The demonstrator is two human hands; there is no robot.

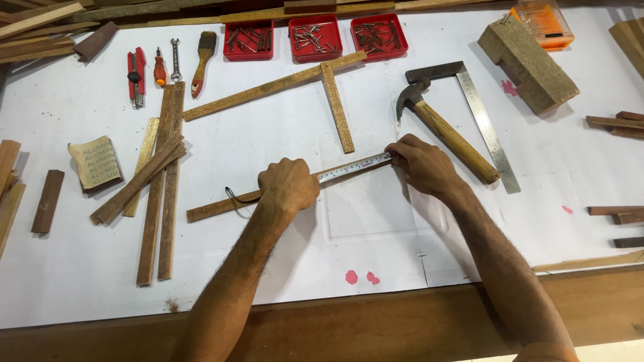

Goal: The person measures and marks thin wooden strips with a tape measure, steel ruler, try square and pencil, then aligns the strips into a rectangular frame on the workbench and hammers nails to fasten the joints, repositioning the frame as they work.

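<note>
Steel tape (354, 166) lies stretched along a thin wooden strip (221, 206) on the white desk (282, 268), left hand (288, 184) fisted over the case, right hand (422, 164) pinching its end flat.

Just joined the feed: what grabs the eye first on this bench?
Mid-table, both hands stretch a tape measure along a wood strip: the left hand is fisted over the case, the right hand pins the tape's end. Just right of them lie a hammer and a steel square; three red nail trays line the far edge.
</note>
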